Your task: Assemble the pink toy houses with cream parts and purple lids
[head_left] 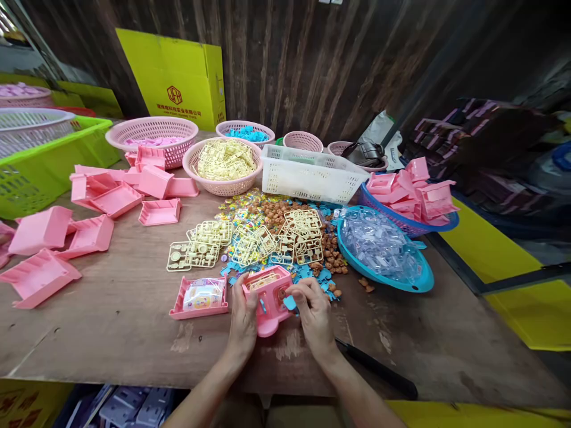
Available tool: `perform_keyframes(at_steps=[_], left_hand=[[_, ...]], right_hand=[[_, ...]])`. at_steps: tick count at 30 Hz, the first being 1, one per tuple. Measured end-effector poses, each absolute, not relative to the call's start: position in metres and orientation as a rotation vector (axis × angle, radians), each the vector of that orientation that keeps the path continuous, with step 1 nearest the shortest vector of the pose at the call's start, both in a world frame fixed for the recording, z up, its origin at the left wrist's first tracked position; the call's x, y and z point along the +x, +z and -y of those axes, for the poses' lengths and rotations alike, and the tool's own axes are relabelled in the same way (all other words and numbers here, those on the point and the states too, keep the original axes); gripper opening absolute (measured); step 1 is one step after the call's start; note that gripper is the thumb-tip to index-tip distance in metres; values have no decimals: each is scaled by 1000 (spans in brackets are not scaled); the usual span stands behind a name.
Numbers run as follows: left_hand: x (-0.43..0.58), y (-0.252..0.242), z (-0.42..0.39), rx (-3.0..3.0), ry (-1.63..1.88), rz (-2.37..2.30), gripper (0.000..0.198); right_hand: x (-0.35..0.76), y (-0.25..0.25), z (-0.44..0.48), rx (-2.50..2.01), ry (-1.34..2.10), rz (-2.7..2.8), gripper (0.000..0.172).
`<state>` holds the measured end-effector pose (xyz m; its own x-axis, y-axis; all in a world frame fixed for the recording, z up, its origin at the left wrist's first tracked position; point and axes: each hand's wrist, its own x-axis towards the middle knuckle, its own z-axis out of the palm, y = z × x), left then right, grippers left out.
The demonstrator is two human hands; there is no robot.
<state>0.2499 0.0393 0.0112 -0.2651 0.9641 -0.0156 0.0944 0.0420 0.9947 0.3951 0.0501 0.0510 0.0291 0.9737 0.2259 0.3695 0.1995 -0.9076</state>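
Observation:
My left hand is closed round the left side of a pink plastic toy housing, tilted above the near part of the table. Cream plastic parts show inside its open top. My right hand pinches a small blue plastic piece at the housing's right side; whether the piece touches it I cannot tell. Left of the hands lies a pink tray holding a clear, printed packet. Just beyond the hands are cream part frames, loose blue pieces and small brown figures.
Pink housings are heaped at the left. Behind the loose parts stand a basket of cream frames and a white basket. A blue basin of clear pieces sits right. A black-handled tool lies near the front edge.

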Motion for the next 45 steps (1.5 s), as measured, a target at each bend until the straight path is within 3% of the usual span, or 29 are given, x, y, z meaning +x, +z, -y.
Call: perform_keyframes(at_steps=[4,11,17,21,28,34,40,45], left_hand=[[250,14,-41,1086,1353,-1524,54],[248,14,-45,1050,1377,-1515,52],[243,15,-42,1101,1381,-1545,52],[241,11,-38,1167,1400,-1539,52],[241,6,-38,1193,1414,-1528,53],[240,6,-39,1199,1406,-1531,55],[239,6,-40,1214,1392,-1540,55],[240,5,-41,1208,1379,-1550,55]], right_hand=[[394,53,-49,-1354,984,1526,37],[401,64,-59,-1365,917,1614,30],[418,63,-94,-1483,451,1922,25],[428,59,-105,-1472,460,1848,24],[443,52,-111,-1357,1426,1122,27],[453,54,-116,-1165,1640,960,22],[450,56,-115,-1187,1568,926,28],[452,49,-115,-1466,1037,1443,35]])
